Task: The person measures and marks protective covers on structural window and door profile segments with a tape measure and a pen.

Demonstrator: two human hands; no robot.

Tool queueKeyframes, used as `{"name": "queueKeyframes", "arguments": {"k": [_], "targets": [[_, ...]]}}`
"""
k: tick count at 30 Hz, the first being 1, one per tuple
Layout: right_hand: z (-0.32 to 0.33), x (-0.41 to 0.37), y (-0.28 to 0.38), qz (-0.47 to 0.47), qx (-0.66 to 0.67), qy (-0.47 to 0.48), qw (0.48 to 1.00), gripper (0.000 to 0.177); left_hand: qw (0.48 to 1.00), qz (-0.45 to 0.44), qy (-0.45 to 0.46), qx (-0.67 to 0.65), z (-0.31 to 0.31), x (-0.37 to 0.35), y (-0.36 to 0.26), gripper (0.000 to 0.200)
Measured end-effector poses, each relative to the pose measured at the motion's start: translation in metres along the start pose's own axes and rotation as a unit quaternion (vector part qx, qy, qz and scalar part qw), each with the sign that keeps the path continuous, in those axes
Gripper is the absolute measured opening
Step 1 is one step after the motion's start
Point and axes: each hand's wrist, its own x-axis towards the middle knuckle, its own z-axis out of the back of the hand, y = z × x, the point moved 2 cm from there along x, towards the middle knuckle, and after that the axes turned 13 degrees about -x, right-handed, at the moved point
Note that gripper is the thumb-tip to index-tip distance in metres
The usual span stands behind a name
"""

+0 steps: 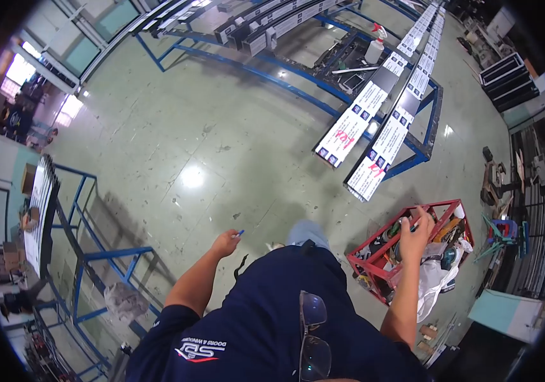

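Observation:
My left hand (226, 243) is closed around a small blue pen-like thing (240, 233), whose tip sticks out past the fingers. It hangs over the floor left of my body. My right hand (416, 238) is over a red metal tool carrier (374, 272), its fingers bent and the index finger raised. Something slim and dark (414, 228) shows between those fingers, too small to name. Inside the carrier lie hand tools, a teal power tool (448, 256) and a white cloth or bag (431, 286), partly hidden by my right arm.
Ahead, long wrapped profiles (349, 130) with red handwriting extend past a blue steel bench (422, 149). A spray bottle (375, 48) stands on it. Blue trestles (116, 253) hold more profiles at left. Other people (21, 121) are at far left. Racks line the right wall.

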Motion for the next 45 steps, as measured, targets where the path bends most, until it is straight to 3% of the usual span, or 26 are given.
{"name": "queueKeyframes", "arguments": {"k": [1,5,7,9,11,14,15,17,19,20,25,30,31,33,36,38,41,44,45], "targets": [[-0.002,0.016,0.003,-0.007,-0.009,-0.015,1.0,0.049,0.996,-0.04,-0.077,-0.011,0.019,0.008,0.01,0.042],[-0.007,0.088,0.035,-0.064,-0.041,-0.042,0.996,0.048,0.98,0.188,-0.045,-0.044,0.1,0.037,0.04,0.067],[-0.026,0.135,0.062,-0.063,-0.038,-0.069,0.995,0.047,0.972,0.198,-0.067,-0.109,0.124,0.061,0.088,0.071],[-0.065,0.191,0.083,-0.04,-0.006,-0.097,0.994,0.044,0.961,0.255,-0.072,-0.075,0.157,0.062,0.065,0.085],[-0.115,0.251,0.104,-0.02,-0.004,-0.094,0.995,0.039,0.947,0.305,-0.06,-0.084,0.19,0.077,0.07,0.085],[-0.198,0.352,0.158,-0.026,0.013,-0.054,0.998,0.035,0.953,0.289,-0.086,-0.021,0.25,0.112,0.098,0.084],[-0.222,0.371,0.179,-0.07,0.02,-0.029,0.997,0.035,0.952,0.295,-0.077,-0.016,0.271,0.117,0.095,0.084],[-0.277,0.404,0.206,-0.117,-0.003,0.003,0.993,0.038,0.98,0.165,-0.112,-0.008,0.321,0.123,0.068,0.084],[-0.323,0.416,0.218,-0.144,-0.049,0.055,0.987,0.041,0.969,0.209,-0.124,0.032,0.358,0.133,0.05,0.085],[-0.337,0.417,0.226,-0.168,-0.064,0.1,0.979,0.041,0.954,0.254,-0.142,0.072,0.373,0.143,0.045,0.087],[-0.371,0.418,0.249,-0.249,-0.198,0.189,0.929,0.053,0.948,0.27,-0.108,0.129,0.444,0.184,0.048,0.089],[-0.383,0.433,0.247,-0.267,-0.262,0.181,0.91,0.064,0.951,0.25,-0.071,0.167,0.49,0.231,-0.002,0.087],[-0.387,0.441,0.245,-0.284,-0.273,0.201,0.897,0.067,0.958,0.221,-0.09,0.159,0.494,0.243,-0.014,0.074],[-0.401,0.459,0.243,-0.289,-0.312,0.228,0.876,0.08,0.963,0.194,-0.098,0.159,0.491,0.269,-0.049,0.07],[-0.421,0.471,0.239,-0.343,-0.293,0.281,0.847,0.084,0.974,0.148,-0.098,0.142,0.47,0.29,-0.11,0.064],[-0.447,0.478,0.209,-0.352,-0.259,0.28,0.855,0.084,0.982,0.109,-0.1,0.12,0.441,0.31,-0.161,0.062],[-0.416,0.483,0.217,-0.377,-0.132,0.229,0.888,0.083,0.985,0.025,-0.064,0.16,0.402,0.322,-0.227,0.055],[-0.376,0.466,0.21,-0.367,-0.032,0.071,0.927,0.075,0.99,-0.006,-0.028,0.141,0.362,0.339,-0.279,0.051],[-0.355,0.451,0.206,-0.373,-0.031,0.066,0.925,0.075,0.992,-0.051,-0.007,0.116,0.348,0.345,-0.291,0.049]]}}
